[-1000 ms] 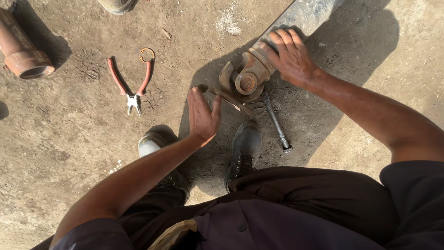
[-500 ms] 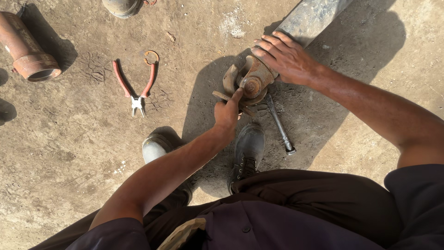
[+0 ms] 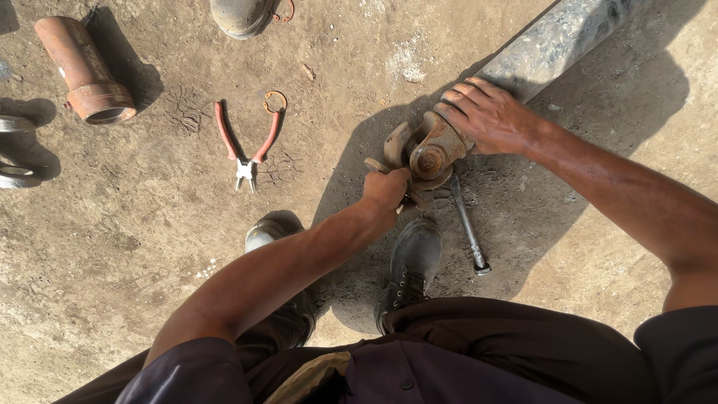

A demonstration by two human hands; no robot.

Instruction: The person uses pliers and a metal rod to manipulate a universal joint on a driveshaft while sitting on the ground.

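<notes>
The rusty joint [image 3: 430,150] sits on the dirt ground [image 3: 149,247] at the end of a long grey shaft [image 3: 553,41], just ahead of the person's two boots [image 3: 410,265]. The right hand [image 3: 486,116] lies over the joint where it meets the shaft, fingers spread and curled around it. The left hand [image 3: 387,188] is closed in a fist on the joint's near edge — what it pinches is hidden. A metal rod [image 3: 467,224] lies just beside the joint. Well apart to the left lie red-handled pliers [image 3: 245,146], a small ring [image 3: 275,101] and a rusty pipe [image 3: 84,71].
</notes>
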